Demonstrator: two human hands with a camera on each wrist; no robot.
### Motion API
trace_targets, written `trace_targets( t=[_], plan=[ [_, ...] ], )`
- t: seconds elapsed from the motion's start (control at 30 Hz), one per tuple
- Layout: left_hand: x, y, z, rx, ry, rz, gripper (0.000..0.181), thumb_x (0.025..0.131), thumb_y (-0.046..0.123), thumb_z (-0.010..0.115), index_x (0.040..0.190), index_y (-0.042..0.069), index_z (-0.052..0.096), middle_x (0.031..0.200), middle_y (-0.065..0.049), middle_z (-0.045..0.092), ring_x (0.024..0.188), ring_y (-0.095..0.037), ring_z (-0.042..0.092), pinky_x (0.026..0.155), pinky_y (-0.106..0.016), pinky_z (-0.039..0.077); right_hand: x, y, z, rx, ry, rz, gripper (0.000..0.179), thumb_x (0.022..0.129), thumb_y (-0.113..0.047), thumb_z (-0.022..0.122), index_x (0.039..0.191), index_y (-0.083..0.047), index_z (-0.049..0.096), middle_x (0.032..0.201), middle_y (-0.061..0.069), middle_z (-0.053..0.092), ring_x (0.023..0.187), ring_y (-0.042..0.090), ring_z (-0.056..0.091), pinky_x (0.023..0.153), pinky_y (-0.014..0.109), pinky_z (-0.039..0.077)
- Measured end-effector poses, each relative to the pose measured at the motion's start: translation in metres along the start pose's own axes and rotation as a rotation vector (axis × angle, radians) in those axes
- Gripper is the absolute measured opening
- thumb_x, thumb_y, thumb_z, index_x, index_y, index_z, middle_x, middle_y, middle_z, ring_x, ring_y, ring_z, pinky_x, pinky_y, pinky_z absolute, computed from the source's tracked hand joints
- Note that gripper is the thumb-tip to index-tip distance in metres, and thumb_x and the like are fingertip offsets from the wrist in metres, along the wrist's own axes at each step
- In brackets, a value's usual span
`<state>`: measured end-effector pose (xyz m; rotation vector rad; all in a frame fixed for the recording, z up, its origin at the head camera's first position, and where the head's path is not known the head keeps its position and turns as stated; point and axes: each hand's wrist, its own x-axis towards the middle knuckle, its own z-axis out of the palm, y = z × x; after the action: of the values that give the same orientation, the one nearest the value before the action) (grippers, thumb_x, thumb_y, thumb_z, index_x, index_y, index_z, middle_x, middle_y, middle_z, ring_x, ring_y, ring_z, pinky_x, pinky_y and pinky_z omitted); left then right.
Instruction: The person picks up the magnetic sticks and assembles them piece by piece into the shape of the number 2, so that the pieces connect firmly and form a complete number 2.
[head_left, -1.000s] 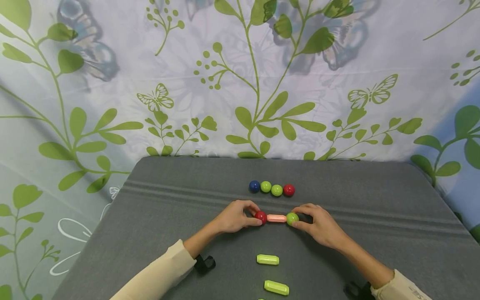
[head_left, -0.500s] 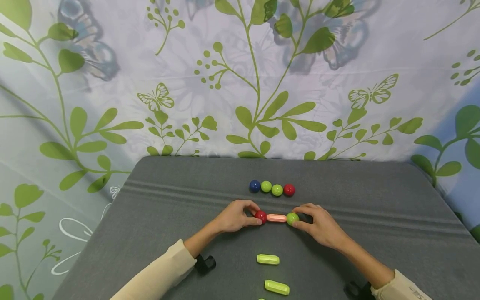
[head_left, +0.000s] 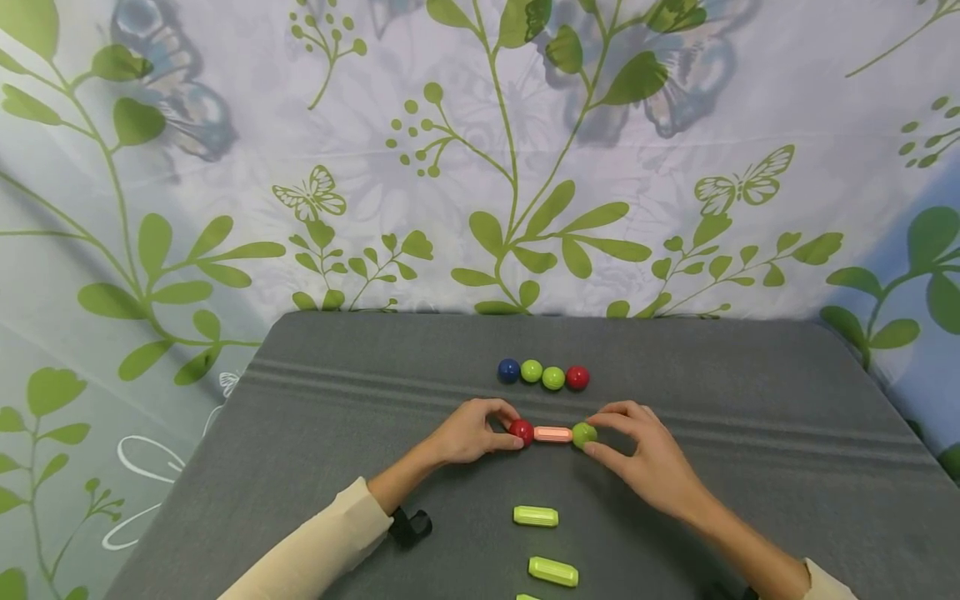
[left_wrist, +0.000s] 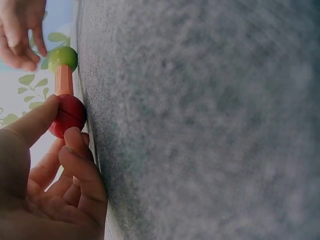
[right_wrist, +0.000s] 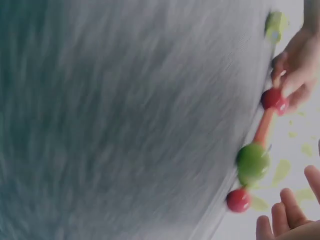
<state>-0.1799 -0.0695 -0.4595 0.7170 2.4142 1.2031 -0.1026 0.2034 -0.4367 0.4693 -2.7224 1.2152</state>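
Observation:
My left hand (head_left: 468, 433) pinches a glossy red ball (head_left: 522, 431) between thumb and fingers. A short orange-pink ribbed rod (head_left: 552, 434) joins that ball to a light green ball (head_left: 584, 435), and the three lie in line on the grey cloth. Around the green ball, my right hand (head_left: 651, 457) has its thumb and fingers spread. The right wrist view shows those fingers (right_wrist: 290, 202) apart from the green ball (right_wrist: 252, 162), holding nothing. In the left wrist view the thumb and fingers press the red ball (left_wrist: 70, 117) from opposite sides.
Behind the joined pieces stand a blue ball (head_left: 508, 371), two green balls (head_left: 553, 377) and another red ball (head_left: 577, 377) in a row. Nearer the front lie yellow-green rods (head_left: 536, 517), one cut off by the frame's bottom. A leaf-patterned cloth (head_left: 390, 200) hangs behind the table (head_left: 360, 342).
My right hand has loosened from the green ball, its fingers spreading and its wrist shifting right. My left hand keeps its grip on the red ball, and the joined pieces stay in place.

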Motion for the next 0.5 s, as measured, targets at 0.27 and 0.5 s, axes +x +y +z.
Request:
trace_targets(
  t=[0.27, 0.5],
  plan=[
    [0.0, 0.001, -0.001, -0.008, -0.002, -0.018, 0.029, 0.087, 0.023, 0.079, 0.11, 0.01, 0.068, 0.091, 0.003, 0.062, 0.057, -0.008, 0.054, 0.053, -0.024, 0.045, -0.019, -0.032, 0.018, 0.087, -0.098, -0.052, 0.021, 0.087, -0.033, 0.077, 0.103, -0.019, 0.076, 0.098, -0.01, 0.058, 0.092, 0.013, 0.051, 0.074, 0.036, 0.046],
    [0.0, 0.001, -0.002, -0.005, -0.009, -0.002, 0.028, 0.088, 0.023, 0.078, 0.11, 0.009, 0.068, 0.093, 0.002, 0.063, 0.058, -0.008, 0.053, 0.054, -0.024, 0.044, -0.027, -0.034, 0.037, 0.108, -0.206, -0.082, 0.024, 0.088, -0.035, 0.076, 0.102, -0.017, 0.077, 0.094, -0.009, 0.057, 0.086, 0.013, 0.05, 0.069, 0.029, 0.044]
  ],
)
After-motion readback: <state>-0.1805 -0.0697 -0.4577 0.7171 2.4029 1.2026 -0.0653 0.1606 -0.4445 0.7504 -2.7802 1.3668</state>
